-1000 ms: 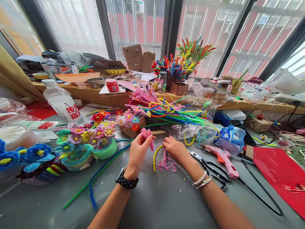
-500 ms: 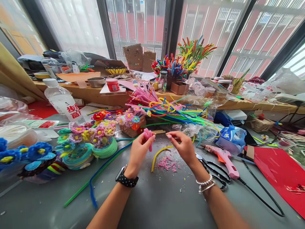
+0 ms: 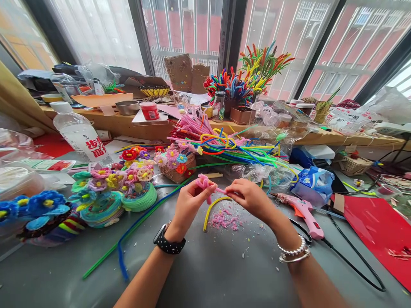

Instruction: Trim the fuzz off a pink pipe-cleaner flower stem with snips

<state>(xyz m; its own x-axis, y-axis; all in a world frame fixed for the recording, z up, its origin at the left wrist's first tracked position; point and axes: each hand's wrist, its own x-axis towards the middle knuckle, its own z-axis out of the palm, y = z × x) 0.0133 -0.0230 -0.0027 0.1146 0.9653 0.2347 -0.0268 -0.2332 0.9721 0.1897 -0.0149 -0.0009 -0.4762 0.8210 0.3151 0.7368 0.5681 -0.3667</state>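
Pink pipe-cleaner flower (image 3: pixel 204 183) was pinched between left hand (image 3: pixel 189 201) and right hand (image 3: pixel 248 196), above pink trimmings (image 3: pixel 224 219) near centre. Petals were formed; the stem appeared unfinished, and a yellow pipe cleaner (image 3: pixel 212 206) lay unused.

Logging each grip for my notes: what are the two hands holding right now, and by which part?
Both hold one pink pipe-cleaner flower: the left hand pinches it just below the looped head, and the right hand pinches its thin stem end.
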